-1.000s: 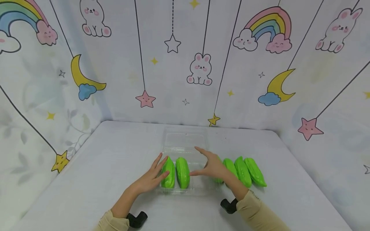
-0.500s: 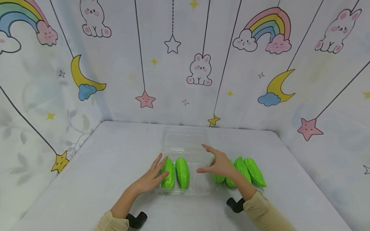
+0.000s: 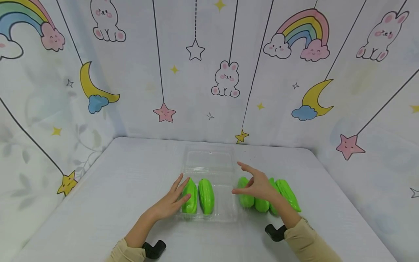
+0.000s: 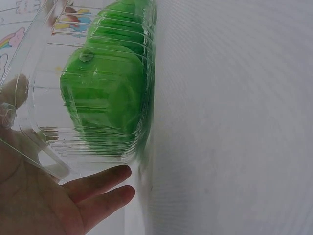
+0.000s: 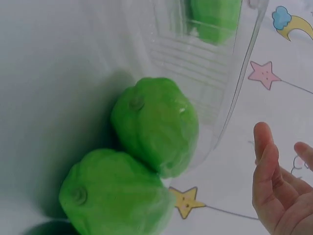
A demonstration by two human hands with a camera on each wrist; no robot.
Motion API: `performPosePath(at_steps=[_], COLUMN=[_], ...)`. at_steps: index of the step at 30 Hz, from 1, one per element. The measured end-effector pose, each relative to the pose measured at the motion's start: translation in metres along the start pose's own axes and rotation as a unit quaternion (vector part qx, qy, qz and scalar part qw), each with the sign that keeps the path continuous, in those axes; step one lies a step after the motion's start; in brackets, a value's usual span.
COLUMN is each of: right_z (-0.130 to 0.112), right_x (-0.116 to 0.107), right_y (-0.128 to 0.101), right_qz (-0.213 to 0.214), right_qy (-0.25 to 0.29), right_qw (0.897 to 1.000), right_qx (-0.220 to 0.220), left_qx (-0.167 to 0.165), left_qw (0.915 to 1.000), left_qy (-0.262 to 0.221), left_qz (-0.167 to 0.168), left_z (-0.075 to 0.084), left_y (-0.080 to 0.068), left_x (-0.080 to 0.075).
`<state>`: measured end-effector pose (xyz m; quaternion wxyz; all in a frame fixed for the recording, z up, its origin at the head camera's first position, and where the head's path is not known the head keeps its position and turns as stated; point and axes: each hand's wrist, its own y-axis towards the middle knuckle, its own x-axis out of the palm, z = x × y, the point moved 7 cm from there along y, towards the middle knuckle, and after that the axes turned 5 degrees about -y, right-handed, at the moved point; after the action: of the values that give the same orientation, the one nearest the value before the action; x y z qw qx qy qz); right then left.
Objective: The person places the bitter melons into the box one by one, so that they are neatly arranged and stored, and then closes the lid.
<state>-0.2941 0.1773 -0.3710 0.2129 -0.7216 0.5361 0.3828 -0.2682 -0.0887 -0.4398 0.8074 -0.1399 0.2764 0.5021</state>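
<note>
Two long, glossy, ribbed green toy vegetables (image 3: 206,196) lie side by side in the left part of a clear plastic box (image 3: 226,204). My left hand (image 3: 167,205) is at the box's left side, fingers spread and straight, its thumb in front of the left vegetable. In the left wrist view, two fingertips (image 4: 110,196) lie just outside the box wall. My right hand (image 3: 259,186) hovers above a row of loose green toy vegetables (image 3: 246,201) right of the box. Its thumb and fingers are apart, holding nothing. The hand partly hides the row.
The box's clear lid (image 3: 209,159) lies folded back behind it. Several loose vegetables sit close together, the farthest right one (image 3: 288,194) leaning outward. A white cloth covers the table (image 3: 137,163), and a printed curtain (image 3: 137,72) rises behind. Black angled pieces (image 3: 276,233) sit at both wrists.
My right hand has moved right, from over the box to over the loose vegetables, uncovering the nearest one. My left hand has stayed at the box's left side.
</note>
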Motion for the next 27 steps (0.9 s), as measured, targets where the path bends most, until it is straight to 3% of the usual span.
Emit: performPosePath(at_steps=[10,27], right_z=[0.008,0.041], right_x=[-0.022,-0.048], right_y=[-0.008,-0.022], right_qz=[0.023,0.021], right_qy=[-0.033,-0.061], right_qw=[0.999,0.998], right_qx=[-0.01,-0.002], left_qx=[0.003,-0.001], left_qw=[1.0,1.0], left_qy=[-0.004,-0.004], left_qz=[-0.002,0.0], left_z=[0.001,0.001], left_y=[0.0,-0.001], left_x=[0.0,-0.001])
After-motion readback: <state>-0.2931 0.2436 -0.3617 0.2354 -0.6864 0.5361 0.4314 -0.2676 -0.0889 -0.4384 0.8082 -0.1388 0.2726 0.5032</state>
